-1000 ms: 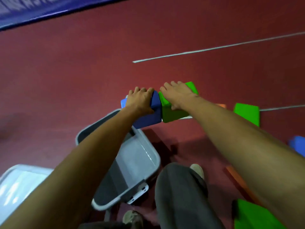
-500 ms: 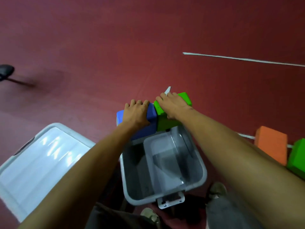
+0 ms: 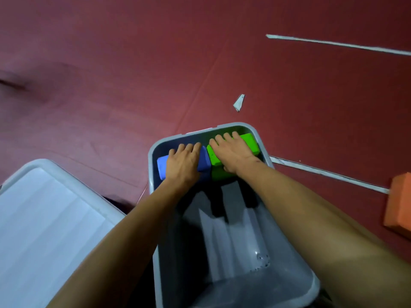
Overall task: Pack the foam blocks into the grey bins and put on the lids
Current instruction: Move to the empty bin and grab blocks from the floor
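a grey bin (image 3: pixel 153 196) is seen standing open on the dark red floor (image 3: pixel 111 63), its long side running away from the person. two foam blocks are held inside it at the far end, below the rim and side by side. the blue foam block (image 3: pixel 161 166) is placed towards the far left corner of the bin, the green foam block (image 3: pixel 251 141) towards the far right corner, and their inner faces are pressed together.

the left hand (image 3: pixel 183 163) is laid over the top of the blue foam block and is clamped on it, with the fingers curled over its far edge; the thumb is hidden. the right hand (image 3: pixel 231 152) is clamped on the green foam block in the same way, with the fingers hooked over the far edge and the thumb pressed against the near face. both forearms are stretched out over the near part of the bin, where the glossy grey bottom is left bare.

a pale lid (image 3: pixel 44 218) with a grey rim is seen on the floor just beside the bin's left wall; it is possibly seated on a second bin, which the angle does not settle. an orange foam block (image 3: pixel 399 203) is cut off by the right edge of the view, well apart from the bin. two white tape lines (image 3: pixel 333 44) are laid across the floor to the right, and a small tape scrap (image 3: pixel 239 102) is found just beyond the bin's far wall.
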### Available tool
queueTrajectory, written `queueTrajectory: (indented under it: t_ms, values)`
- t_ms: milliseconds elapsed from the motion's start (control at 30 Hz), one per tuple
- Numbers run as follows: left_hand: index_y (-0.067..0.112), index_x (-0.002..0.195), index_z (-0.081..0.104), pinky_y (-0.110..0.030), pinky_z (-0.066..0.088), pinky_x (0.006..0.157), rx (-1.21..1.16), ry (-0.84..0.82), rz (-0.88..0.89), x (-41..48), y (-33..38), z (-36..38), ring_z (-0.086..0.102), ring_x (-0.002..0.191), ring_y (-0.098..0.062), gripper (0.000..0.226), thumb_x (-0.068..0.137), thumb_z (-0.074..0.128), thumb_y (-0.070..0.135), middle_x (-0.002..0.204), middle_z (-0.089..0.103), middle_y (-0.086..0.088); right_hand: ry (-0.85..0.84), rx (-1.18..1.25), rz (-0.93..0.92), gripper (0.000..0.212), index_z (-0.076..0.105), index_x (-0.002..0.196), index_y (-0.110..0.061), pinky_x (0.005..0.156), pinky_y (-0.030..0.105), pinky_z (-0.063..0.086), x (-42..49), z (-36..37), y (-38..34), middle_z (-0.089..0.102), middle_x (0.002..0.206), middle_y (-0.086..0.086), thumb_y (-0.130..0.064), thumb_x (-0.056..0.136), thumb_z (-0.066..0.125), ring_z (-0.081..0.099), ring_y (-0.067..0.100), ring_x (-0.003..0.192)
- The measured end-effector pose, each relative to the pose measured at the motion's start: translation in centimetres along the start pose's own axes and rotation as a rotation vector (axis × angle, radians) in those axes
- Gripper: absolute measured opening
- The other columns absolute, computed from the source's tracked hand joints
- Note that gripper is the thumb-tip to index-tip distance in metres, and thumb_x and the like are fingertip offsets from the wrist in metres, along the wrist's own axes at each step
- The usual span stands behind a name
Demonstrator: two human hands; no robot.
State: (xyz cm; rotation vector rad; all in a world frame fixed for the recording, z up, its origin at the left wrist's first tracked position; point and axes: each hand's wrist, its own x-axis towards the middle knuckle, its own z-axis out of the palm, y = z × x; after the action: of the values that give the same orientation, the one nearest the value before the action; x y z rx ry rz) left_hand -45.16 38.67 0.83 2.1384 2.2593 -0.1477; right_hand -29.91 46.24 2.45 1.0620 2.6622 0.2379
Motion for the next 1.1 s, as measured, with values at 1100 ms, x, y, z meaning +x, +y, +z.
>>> queueTrajectory:
  t_ms: [1100]
  values:
    - [0.022, 0.156, 0.025, -0.052, 0.041, 0.091, 0.060, -0.014, -0.148, 4.7, -0.5, 7.5, 0.037, 0.126, -0.031, 0.096, 0.078, 0.078, 0.042, 0.143, 0.037, -0.008, -0.084, 0.303, 0.205, 0.092, -0.005, 0.157, -0.038, 0.113, 0.072, 0.004, 5.0, 9.5, 0.3, 0.009, 0.164, 0.006, -0.018, 0.093, 0.059, 0.004, 0.037, 0.151]
